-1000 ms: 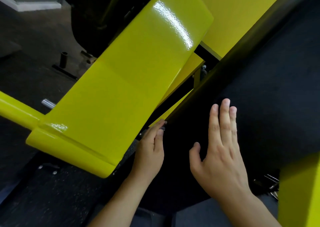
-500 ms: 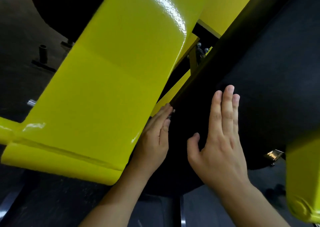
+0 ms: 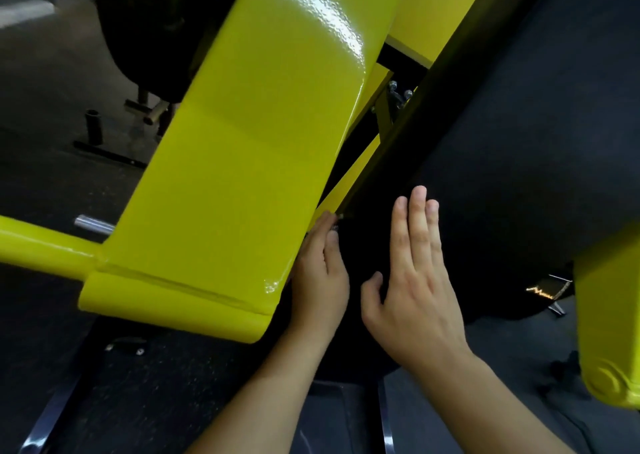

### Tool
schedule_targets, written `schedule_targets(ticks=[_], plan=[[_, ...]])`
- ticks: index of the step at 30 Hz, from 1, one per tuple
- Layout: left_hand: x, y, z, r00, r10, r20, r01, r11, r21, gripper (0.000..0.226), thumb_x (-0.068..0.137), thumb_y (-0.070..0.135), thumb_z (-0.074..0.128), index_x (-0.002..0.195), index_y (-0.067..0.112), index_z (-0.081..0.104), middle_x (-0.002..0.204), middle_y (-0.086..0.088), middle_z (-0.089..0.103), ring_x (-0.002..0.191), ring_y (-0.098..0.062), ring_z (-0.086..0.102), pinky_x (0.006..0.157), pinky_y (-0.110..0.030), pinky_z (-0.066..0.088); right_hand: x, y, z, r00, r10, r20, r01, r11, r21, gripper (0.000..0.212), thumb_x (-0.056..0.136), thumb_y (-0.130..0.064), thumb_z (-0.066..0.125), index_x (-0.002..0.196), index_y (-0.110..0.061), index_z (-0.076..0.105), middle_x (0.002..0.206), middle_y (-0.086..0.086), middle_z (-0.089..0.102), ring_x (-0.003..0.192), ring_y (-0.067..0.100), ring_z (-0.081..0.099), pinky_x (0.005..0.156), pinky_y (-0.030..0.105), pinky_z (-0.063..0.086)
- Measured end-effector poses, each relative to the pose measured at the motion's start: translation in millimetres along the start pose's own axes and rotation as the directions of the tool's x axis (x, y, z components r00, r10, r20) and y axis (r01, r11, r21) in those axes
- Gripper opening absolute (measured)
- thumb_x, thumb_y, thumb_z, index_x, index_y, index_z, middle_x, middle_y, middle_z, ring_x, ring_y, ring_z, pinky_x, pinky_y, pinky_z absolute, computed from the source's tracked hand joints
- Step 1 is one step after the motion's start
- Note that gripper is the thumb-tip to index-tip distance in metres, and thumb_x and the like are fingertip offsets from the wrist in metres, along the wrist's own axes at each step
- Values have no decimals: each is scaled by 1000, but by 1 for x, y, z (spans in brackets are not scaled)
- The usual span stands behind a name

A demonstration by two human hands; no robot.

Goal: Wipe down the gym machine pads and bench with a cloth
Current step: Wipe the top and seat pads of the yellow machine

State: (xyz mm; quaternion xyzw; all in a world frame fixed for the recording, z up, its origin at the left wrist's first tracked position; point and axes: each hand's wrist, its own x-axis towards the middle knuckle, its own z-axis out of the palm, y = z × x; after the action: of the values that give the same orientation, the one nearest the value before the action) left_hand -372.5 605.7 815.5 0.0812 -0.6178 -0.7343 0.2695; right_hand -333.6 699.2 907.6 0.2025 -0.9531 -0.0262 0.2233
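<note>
A large black pad [image 3: 512, 162] of the gym machine slopes across the right half of the head view. My right hand [image 3: 412, 273] lies flat on it with straight fingers pointing up. My left hand [image 3: 320, 273] reaches along the pad's left edge, fingers straight, tips at the gap beside a small bolt. No cloth shows in either hand; anything under the palms is hidden.
A wide glossy yellow frame arm [image 3: 249, 162] crosses diagonally just left of my left hand. Another yellow frame part [image 3: 609, 322] stands at the right edge. Dark rubber floor [image 3: 45, 176] lies to the left, with a black peg [image 3: 94, 126] and a chrome stub [image 3: 93, 225].
Both hands keep the same flat pose on the pad, shifting only slightly. The view has swung, so the yellow arm sits a little differently in the frame.
</note>
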Motion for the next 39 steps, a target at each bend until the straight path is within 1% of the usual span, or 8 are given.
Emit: schedule_targets(ticks=[3,8,15,21,27,30,35,39], plan=[[14,21,6,993,114,43,-113,993,-33,36,110,17,44,143,15,58,146,6,57,138,-1,48,111,-17,40,-2,2,6,1000,-11,-8,11,1000,3,93,86,-11,58,161,-4,3,170,12,-12,157,27,-10,127,48,17],[13,-1,-6,956,256,141,-272,957,105,38,109,17,45,146,14,54,153,0,52,143,-7,45,114,-23,41,-12,0,24,1000,0,10,0,999,37,94,86,-10,56,162,-5,0,169,11,-16,157,26,-14,127,49,17],[-17,-55,-32,972,163,167,-190,968,161,39,109,15,46,147,19,53,148,15,48,134,17,40,107,-6,34,-15,-8,46,999,40,-4,-39,994,99,97,86,-11,56,161,-7,-6,168,7,-22,155,26,-20,127,53,13],[-32,-102,-47,976,137,169,-165,972,168,39,107,20,45,145,31,48,147,18,51,135,12,44,110,-10,36,-13,-11,59,997,53,-59,-42,985,166,100,86,-11,55,161,-12,-10,167,1,-27,154,22,-25,127,52,4],[-8,-92,-32,981,162,110,-172,981,91,37,108,23,46,143,21,58,138,15,58,122,19,48,97,0,35,-21,-7,83,981,26,-191,1,990,139,97,87,-11,56,162,-13,-5,169,1,-19,156,21,-18,128,48,5],[10,-68,-13,980,193,56,-194,981,25,36,109,25,45,141,22,60,136,13,62,126,4,54,98,-2,37,-27,-1,96,971,-2,-241,32,992,123,94,88,-11,58,163,-13,0,170,1,-14,157,20,-14,128,46,9],[26,-44,-6,920,379,100,-381,925,-5,37,110,26,44,144,23,57,138,19,57,129,10,49,102,-2,35,-29,4,116,946,-32,-322,76,989,125,84,96,-18,55,163,-13,4,171,0,-11,157,18,-11,128,44,8],[19,-76,-23,862,463,205,-465,884,-45,37,109,21,45,145,30,51,139,26,52,133,14,44,111,-12,37,-31,0,129,928,-35,-371,94,985,142,75,103,-24,47,163,-15,4,171,-4,-12,156,14,-13,128,41,5]])
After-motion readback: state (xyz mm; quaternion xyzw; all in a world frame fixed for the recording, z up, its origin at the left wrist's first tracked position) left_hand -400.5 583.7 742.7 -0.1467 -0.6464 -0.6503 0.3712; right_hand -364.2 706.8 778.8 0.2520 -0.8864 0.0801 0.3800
